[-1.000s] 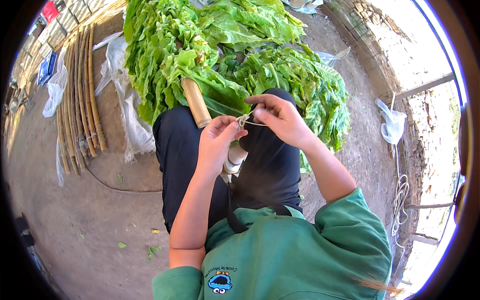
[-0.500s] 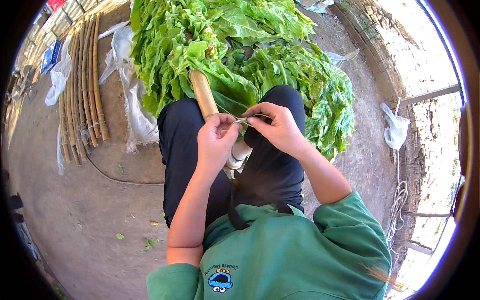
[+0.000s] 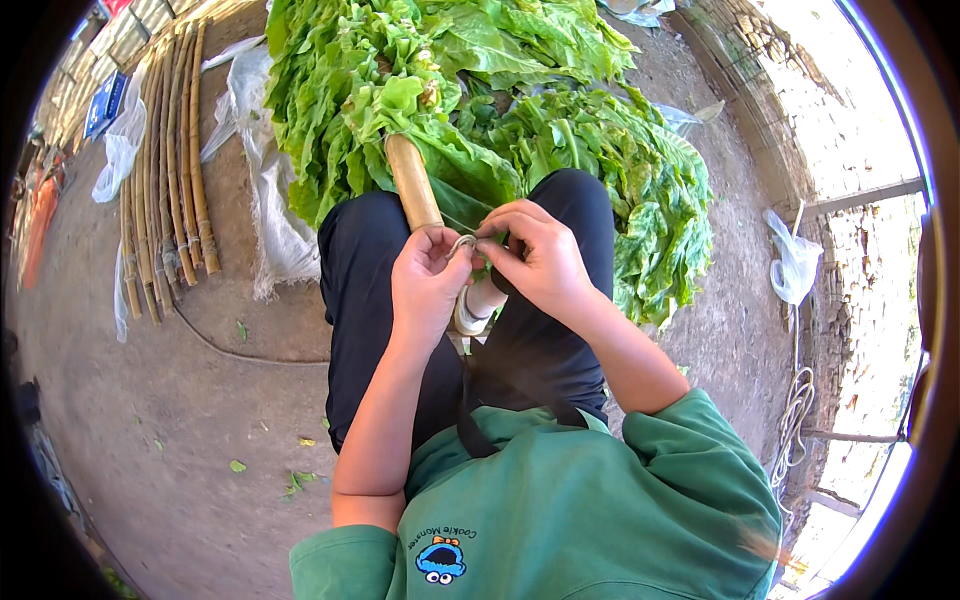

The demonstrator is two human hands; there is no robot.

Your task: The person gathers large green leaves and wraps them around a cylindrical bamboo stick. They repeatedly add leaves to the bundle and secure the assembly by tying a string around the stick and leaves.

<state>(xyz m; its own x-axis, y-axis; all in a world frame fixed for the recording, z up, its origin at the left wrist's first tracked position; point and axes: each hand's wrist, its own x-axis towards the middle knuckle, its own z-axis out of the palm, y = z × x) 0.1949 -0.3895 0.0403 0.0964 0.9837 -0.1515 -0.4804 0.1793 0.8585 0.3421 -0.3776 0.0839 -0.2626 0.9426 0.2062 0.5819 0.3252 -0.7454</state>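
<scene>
Dirt floor (image 3: 200,420) all round, w/ thin poles (image 3: 165,170) lying in a row far L, by a whitish sheet (image 3: 275,215); coiled rope (image 3: 795,420) off R. Big green leaves (image 3: 560,40) heaped past my knees, some bunched on a thicker pole (image 3: 413,185), its near end by my L knee. Cord (image 3: 464,241) is b/w my hands, just past that end: L hand (image 3: 430,280) nearly closed, thumb + fingertips pinching its small loop; R hand (image 3: 545,262) half-curled, fingertips pinched on it too.
</scene>
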